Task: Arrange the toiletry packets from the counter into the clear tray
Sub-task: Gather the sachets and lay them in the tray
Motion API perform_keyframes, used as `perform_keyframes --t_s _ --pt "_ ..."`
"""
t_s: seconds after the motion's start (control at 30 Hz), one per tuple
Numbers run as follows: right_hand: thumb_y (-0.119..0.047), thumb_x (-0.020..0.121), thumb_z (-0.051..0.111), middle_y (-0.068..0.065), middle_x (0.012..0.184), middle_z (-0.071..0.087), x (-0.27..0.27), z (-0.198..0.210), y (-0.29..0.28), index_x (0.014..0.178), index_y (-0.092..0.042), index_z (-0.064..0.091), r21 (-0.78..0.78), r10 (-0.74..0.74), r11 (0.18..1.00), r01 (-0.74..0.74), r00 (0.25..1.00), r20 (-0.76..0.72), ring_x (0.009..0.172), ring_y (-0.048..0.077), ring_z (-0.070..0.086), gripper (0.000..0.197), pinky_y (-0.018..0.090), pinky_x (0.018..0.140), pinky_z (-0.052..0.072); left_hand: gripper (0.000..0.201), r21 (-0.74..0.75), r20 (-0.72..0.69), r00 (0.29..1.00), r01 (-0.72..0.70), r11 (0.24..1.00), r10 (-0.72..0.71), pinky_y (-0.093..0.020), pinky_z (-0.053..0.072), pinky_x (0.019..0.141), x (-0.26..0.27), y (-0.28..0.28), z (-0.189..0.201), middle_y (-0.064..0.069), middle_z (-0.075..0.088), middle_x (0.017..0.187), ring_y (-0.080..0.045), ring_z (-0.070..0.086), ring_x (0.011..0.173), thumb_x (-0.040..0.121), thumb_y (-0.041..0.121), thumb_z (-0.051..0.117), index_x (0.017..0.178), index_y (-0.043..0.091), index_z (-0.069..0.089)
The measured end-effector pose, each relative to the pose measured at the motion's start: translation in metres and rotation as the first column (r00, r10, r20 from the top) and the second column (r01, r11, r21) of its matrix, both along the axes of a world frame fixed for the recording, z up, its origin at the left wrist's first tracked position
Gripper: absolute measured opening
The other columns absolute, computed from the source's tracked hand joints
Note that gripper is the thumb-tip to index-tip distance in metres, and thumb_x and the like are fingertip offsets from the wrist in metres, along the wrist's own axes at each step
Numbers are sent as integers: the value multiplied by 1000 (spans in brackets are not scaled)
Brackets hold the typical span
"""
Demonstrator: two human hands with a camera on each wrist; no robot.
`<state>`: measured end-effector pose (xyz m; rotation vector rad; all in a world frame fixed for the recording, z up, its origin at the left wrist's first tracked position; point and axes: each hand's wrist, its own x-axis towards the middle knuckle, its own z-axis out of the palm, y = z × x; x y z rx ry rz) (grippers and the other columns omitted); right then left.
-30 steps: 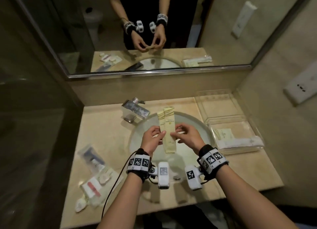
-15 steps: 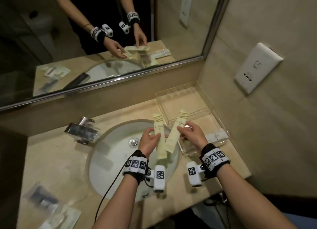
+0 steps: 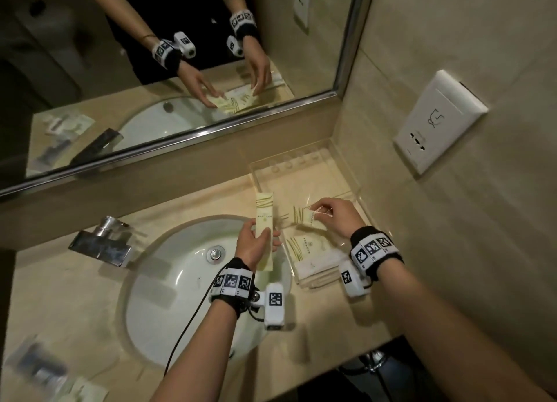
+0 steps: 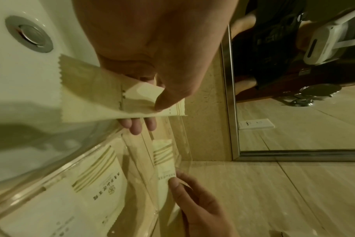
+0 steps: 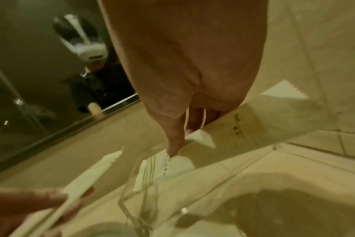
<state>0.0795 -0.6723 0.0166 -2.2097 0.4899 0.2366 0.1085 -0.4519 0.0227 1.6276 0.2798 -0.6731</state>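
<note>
My left hand (image 3: 260, 236) grips a long cream packet (image 3: 264, 217) and holds it upright over the sink's right edge; thumb and fingers pinch the cream packet (image 4: 111, 102) in the left wrist view. My right hand (image 3: 316, 213) pinches a second cream packet (image 3: 303, 216) and holds it low inside the clear tray (image 3: 301, 165), near the tray's divider. The second cream packet (image 5: 223, 133) is blurred in the right wrist view. Other cream and white packets (image 3: 307, 249) lie flat in the tray's near compartment.
The white sink basin (image 3: 180, 281) fills the middle of the beige counter, with a chrome faucet (image 3: 102, 245) behind it on the left. Several clear-wrapped packets (image 3: 39, 368) lie at the counter's near left. A wall socket (image 3: 437, 121) sits right of the tray, and a mirror runs behind.
The two packets, held together over the sink, have been parted. My right hand carried one rightward down into the tray; my left keeps the other. The head view swung right.
</note>
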Motion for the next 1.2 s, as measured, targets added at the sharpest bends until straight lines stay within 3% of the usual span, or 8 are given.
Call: perform_keyframes --t_s 0.23,0.37,0.57,0.7,0.8,0.93,1.03,1.2 --pt "-16 84 72 -4 81 68 18 -28 10 80 -23 69 -106 101 989 -106 994 -53 79 15 65 9 31 74 53 27 38 -2 997 -74 997 74 -30 54 57 -1 9 -12 -18 67 93 -23 63 66 97 1 46 123 4 42" --pt "-16 86 70 -5 86 71 15 -44 16 83 -24 70 -121 110 986 -111 994 -14 82 13 66 9 33 79 55 27 65 -4 997 -77 995 77 -29 56 59 -2 15 -16 -13 69 89 -23 64 67 97 3 46 124 6 42" --pt "-13 84 72 -6 100 67 3 -60 17 97 -23 69 -200 98 978 -60 978 182 92 9 59 17 23 84 49 29 82 14 997 -77 994 77 -30 59 64 -3 21 -17 -12 66 98 -21 67 71 96 2 48 125 7 43" --pt "-11 78 77 -3 100 67 -4 -63 11 95 -19 69 -259 104 965 -45 970 221 96 15 57 20 31 83 50 33 85 27 998 -67 994 64 -40 60 77 0 17 -16 -12 57 109 -24 68 75 94 -1 52 125 8 46" --pt "-9 77 77 -4 102 65 -9 -68 4 94 -18 69 -243 97 969 -52 980 176 95 16 58 21 33 83 52 35 87 36 999 -40 995 37 -38 60 75 2 13 -15 -12 57 112 -25 68 77 92 -3 53 126 7 48" --pt "-8 81 74 -2 100 65 -9 -69 0 95 -15 69 -158 55 987 -27 983 174 90 13 60 16 34 85 54 36 112 69 997 12 994 -20 -41 60 77 3 6 -12 -15 60 113 -26 67 82 89 -3 57 123 8 53" --pt "-22 84 74 -3 89 70 -4 -54 7 91 -18 70 101 -148 987 128 965 217 83 14 66 9 28 78 57 34 140 115 992 37 990 -53 -41 57 81 6 -1 -9 -17 66 113 -32 66 94 83 0 67 115 8 58" --pt "-29 84 76 12 90 76 5 -15 20 108 -8 67 610 -206 780 141 978 38 80 22 73 33 39 78 59 26 63 121 987 98 993 -105 -44 55 83 10 -24 1 -18 68 95 -31 65 86 77 1 75 99 9 64"
